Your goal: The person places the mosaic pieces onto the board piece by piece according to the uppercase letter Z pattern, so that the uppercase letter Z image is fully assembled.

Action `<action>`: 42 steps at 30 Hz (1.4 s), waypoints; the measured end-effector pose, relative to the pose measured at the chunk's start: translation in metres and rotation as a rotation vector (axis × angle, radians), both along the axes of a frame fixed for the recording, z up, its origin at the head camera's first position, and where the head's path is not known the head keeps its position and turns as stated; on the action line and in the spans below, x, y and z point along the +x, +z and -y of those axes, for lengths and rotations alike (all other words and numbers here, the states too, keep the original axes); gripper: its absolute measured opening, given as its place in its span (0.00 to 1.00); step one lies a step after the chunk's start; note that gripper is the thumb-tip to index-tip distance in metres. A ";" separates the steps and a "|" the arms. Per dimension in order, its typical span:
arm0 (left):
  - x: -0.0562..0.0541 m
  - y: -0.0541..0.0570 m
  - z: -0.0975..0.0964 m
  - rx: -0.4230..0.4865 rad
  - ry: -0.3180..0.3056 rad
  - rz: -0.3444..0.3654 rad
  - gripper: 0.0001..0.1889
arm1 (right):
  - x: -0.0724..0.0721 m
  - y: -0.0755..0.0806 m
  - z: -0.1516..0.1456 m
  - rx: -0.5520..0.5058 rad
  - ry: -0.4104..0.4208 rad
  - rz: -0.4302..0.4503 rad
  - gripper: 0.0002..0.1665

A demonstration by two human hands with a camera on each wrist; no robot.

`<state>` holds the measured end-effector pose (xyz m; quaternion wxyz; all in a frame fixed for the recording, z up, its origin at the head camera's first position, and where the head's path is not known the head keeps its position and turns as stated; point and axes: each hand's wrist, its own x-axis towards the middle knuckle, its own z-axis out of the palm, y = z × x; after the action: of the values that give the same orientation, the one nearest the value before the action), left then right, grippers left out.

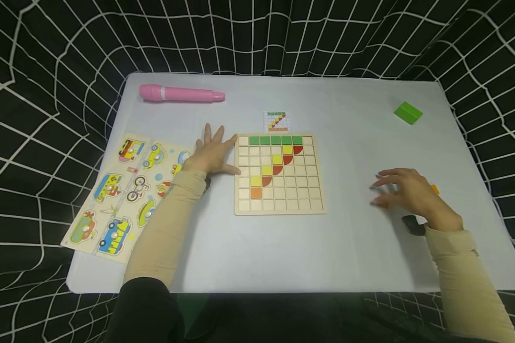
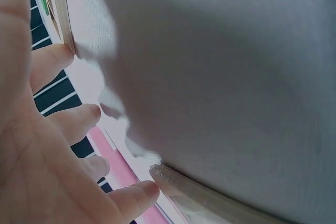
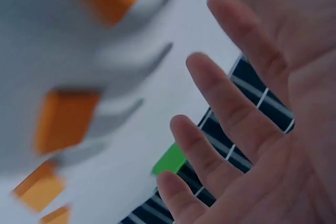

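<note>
A square wooden grid board (image 1: 292, 193) lies mid-table. Green squares (image 1: 276, 140) line its top row. Yellow squares (image 1: 266, 170) and red quarter-circles (image 1: 277, 170) step diagonally down to one orange square (image 1: 255, 192). My left hand (image 1: 212, 155) spreads its fingers against the board's left edge, thumb and index finger touching it. Over the table's right side hovers my right hand (image 1: 405, 190), fingers loosely bent, nothing in it. Several orange blocks (image 3: 67, 121) lie beneath it, mostly hidden in the head view. A small card (image 1: 271, 119) with a matching coloured pattern lies above the board.
A picture puzzle board (image 1: 126, 190) of vehicles lies on the left, partly under the left forearm. Near the back left edge is a pink microphone-shaped toy (image 1: 189, 95). Green blocks (image 1: 408, 113) sit at the back right. White-lined black netting (image 1: 249, 38) surrounds the table.
</note>
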<state>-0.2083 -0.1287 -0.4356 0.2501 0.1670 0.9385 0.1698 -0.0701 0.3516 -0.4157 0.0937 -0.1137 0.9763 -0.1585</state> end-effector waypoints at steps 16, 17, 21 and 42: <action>0.004 -0.002 0.007 -0.003 0.011 -0.009 0.59 | 0.014 -0.010 -0.013 0.051 -0.070 0.044 0.19; 0.003 -0.001 0.006 -0.003 0.010 -0.008 0.59 | 0.013 -0.010 -0.012 0.057 -0.057 0.015 0.19; 0.003 0.001 0.005 -0.004 0.013 -0.011 0.59 | 0.006 -0.005 0.000 0.058 -0.002 -0.095 0.17; -0.001 -0.001 -0.001 -0.007 0.004 -0.006 0.60 | -0.042 -0.008 0.193 -0.059 0.353 -0.124 0.19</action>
<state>-0.2090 -0.1277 -0.4369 0.2476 0.1648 0.9401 0.1668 -0.1119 0.1582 -0.4240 0.0565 -0.2954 0.9400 -0.1610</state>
